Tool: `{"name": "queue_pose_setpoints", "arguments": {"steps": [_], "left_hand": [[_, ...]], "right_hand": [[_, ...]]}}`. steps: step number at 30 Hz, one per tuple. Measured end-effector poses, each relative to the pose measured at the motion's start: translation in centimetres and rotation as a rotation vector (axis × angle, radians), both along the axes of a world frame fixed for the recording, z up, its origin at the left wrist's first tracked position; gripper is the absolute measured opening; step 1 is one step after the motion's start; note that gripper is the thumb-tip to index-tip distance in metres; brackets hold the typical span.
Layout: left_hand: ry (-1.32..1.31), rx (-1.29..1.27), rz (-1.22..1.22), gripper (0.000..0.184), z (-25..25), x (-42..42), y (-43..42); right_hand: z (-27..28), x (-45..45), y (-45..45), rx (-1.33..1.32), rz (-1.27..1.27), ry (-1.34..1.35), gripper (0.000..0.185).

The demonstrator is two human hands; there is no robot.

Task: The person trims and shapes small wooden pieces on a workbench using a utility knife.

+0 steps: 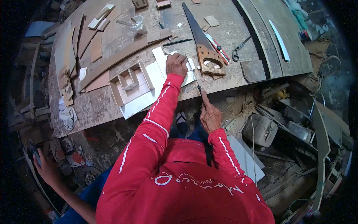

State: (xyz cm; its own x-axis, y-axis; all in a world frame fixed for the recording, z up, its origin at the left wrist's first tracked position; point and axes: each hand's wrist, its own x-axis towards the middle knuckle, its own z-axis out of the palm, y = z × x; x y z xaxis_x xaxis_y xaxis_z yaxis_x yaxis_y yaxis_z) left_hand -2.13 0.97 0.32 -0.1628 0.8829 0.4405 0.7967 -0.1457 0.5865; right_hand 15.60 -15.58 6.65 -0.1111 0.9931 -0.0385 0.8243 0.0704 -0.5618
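Observation:
My left hand (176, 64), fingers curled, presses down on a white strip of board (160, 59) near the table's front edge. My right hand (210, 115) grips a thin-bladed cutting tool with a dark handle (199, 89), its index finger stretched along the handle. The narrow blade points away from me, just right of my left hand; its exact kind is not clear. Under and beside my left hand lies a larger white sheet (140, 101). A small open wooden box with inner dividers (150, 79) stands on that sheet.
A handsaw (210, 59), red cutter knife (220, 49), scissors (238, 50) and black pen (177, 42) lie beyond my hands. A plastic cup (140, 26) and long board (123, 56) are further left. Another person's hand (45, 168) holds a phone at lower left.

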Motion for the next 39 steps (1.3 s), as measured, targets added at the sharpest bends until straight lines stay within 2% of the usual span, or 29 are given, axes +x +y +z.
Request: {"name": "queue_pose_setpoints", "arguments": {"steps": [2,12,18,22,26,29,39], "left_hand": [[-0.007,0.004,-0.01,0.005,0.0,-0.1,0.0],[0.006,0.02,-0.021,0.004,-0.2,-0.2,0.0],[0.012,0.018,-0.035,0.022,-0.1,-0.2,-0.2],[0.016,0.051,-0.177,0.03,0.8,-0.8,-2.6],[0.042,0.018,-0.258,0.029,1.2,-1.3,-3.7],[0.041,0.037,-0.254,0.028,0.5,-1.4,-3.7],[0.064,0.094,-0.241,0.026,0.1,-1.3,-3.9]], "right_hand": [[-0.6,0.3,-0.5,0.059,0.012,0.025,0.069],[-0.4,-0.4,1.0,0.008,0.018,-0.005,0.07],[-0.2,-1.1,1.7,-0.018,-0.011,0.02,0.067],[0.6,-1.1,1.9,-0.082,-0.047,0.06,0.065],[1.5,-1.1,2.1,-0.131,-0.052,0.06,0.064],[1.1,-1.0,1.9,-0.024,-0.072,0.158,0.064],[1.1,-0.2,1.6,-0.111,-0.037,0.039,0.063]]}}
